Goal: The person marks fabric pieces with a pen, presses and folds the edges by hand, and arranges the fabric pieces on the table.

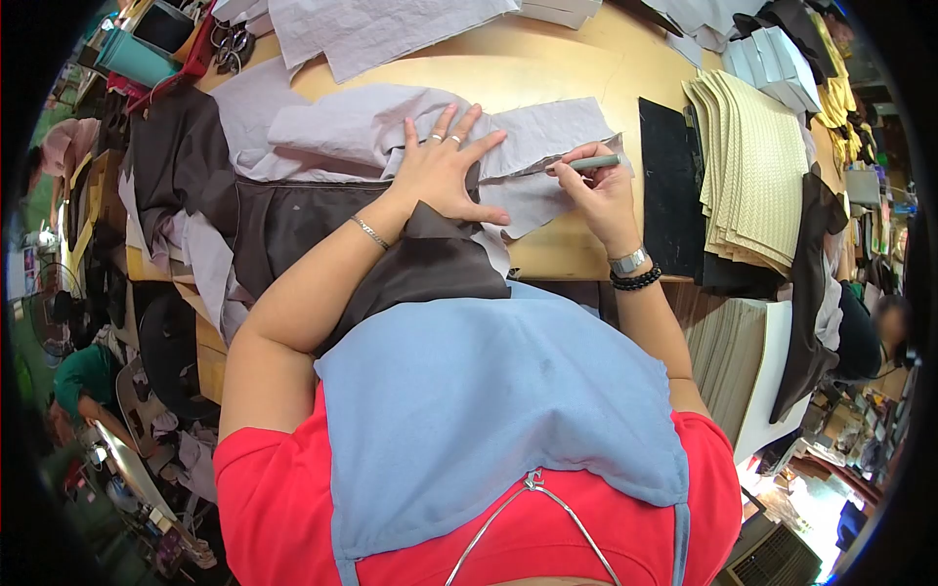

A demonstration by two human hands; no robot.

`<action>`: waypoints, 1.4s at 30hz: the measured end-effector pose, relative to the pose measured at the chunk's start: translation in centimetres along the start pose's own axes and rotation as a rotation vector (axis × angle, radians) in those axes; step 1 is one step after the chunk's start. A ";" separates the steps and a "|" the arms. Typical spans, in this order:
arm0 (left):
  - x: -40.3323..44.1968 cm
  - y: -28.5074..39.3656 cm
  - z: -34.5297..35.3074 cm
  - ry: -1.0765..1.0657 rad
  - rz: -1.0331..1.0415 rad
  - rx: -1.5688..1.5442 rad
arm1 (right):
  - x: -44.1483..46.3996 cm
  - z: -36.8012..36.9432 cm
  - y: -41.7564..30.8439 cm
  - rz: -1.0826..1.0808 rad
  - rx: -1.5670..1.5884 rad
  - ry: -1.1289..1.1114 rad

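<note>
My left hand point(445, 176) lies flat with its fingers spread, pressing on light grey fabric point(337, 127) and the edge of dark brown leather-like material point(303, 230). To its right, my right hand point(601, 195) pinches a grey-green pen point(592, 163), its tip pointing left over a light grey fabric piece point(552, 127). A seam or fold runs across that piece near the pen tip. Whether the tip touches the cloth I cannot tell. The dark material hangs over the table edge towards my blue apron point(498, 391).
On the wooden table point(576, 49), a black board point(669, 186) and a stack of cream textured sheets point(747, 166) lie to the right. White boxes point(772, 68) stand behind them. Scissors point(233, 47) and a teal container point(137, 61) sit back left. A person in green point(83, 376) is at far left.
</note>
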State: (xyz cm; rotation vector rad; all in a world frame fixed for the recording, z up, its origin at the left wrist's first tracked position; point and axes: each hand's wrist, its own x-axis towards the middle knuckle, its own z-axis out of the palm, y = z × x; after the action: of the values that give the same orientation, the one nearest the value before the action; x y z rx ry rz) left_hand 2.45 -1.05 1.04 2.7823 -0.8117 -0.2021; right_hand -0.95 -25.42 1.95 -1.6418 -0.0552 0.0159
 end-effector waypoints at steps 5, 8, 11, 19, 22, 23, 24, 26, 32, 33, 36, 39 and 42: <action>0.0 -0.1 0.2 0.018 0.009 0.002 | 0.2 0.2 0.4 -0.005 -0.032 0.022; -0.1 0.0 0.1 0.009 0.005 0.008 | 0.3 0.3 0.3 -0.018 -0.032 0.029; -0.1 0.0 -0.1 0.006 0.007 0.002 | 0.5 -0.5 0.5 -0.054 -0.072 0.087; 0.0 -0.1 0.2 0.027 0.014 0.004 | 0.7 -2.2 0.6 -0.077 -0.115 0.115; 0.0 -0.2 0.3 0.037 0.019 -0.002 | 0.5 -2.0 0.5 -0.041 -0.074 0.115; 0.0 -0.3 0.4 0.041 0.021 -0.005 | 0.5 -1.9 0.5 -0.028 -0.053 0.115; -0.1 -0.3 0.4 0.044 0.021 -0.004 | 0.4 -1.8 0.4 -0.038 -0.066 0.114; -0.1 -0.2 0.4 0.050 0.025 -0.004 | 0.3 -1.7 0.1 -0.058 -0.092 0.113; -0.1 -0.3 0.5 0.049 0.023 -0.001 | 0.4 -1.8 0.1 -0.171 -0.024 0.129; -0.1 -0.3 0.5 0.052 0.023 -0.003 | 0.4 -1.8 0.1 -0.170 -0.046 0.124; 0.0 -0.3 0.5 0.057 0.027 -0.010 | 0.4 -2.0 0.3 -0.169 -0.099 0.119; -0.1 -0.2 0.5 0.049 0.021 -0.020 | 0.4 -1.9 0.8 -0.153 -0.118 0.126; 0.0 -0.3 0.3 0.041 0.012 -0.025 | 0.7 -1.5 0.7 -0.113 -0.112 0.127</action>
State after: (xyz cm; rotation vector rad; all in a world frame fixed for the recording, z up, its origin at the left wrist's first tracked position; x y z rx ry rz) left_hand 2.56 -0.91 0.64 2.7481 -0.8098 -0.1523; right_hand -0.20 -26.93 1.34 -1.7462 -0.0525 -0.1805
